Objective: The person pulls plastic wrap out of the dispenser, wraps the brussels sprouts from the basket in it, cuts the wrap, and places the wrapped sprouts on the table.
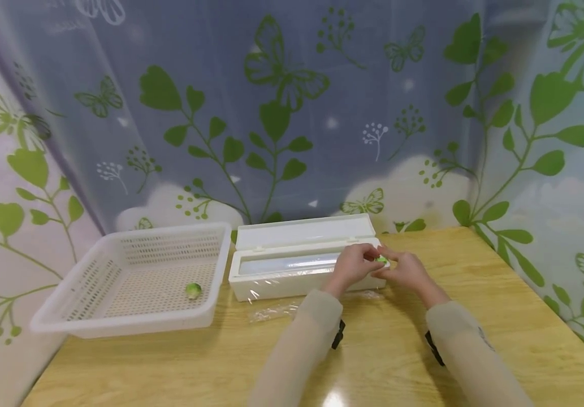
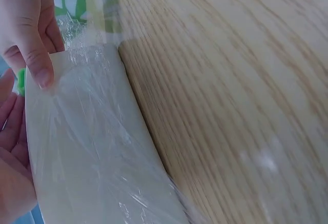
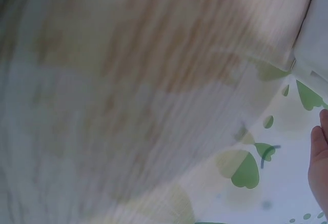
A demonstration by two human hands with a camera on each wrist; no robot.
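Note:
A white cling film dispenser (image 1: 292,282) lies with its lid raised and a film roll (image 1: 292,263) inside. Clear film (image 2: 102,131) drapes down its front onto the table. At the dispenser's right end sits a small bright green slider (image 2: 21,82), partly covered by both hands. My left hand (image 1: 355,264) reaches over the top with curled fingers at this slider. My right hand (image 1: 405,271) grips the right end, its thumb pressed on the front wall in the left wrist view. At the right wrist view's edge only some fingers (image 3: 319,152) show.
A white perforated basket (image 1: 134,325) stands to the left, holding a small green-and-white Brussels sprout (image 1: 193,291). The wooden table (image 1: 169,367) extends in front. A patterned curtain (image 1: 220,141) hangs close behind the dispenser.

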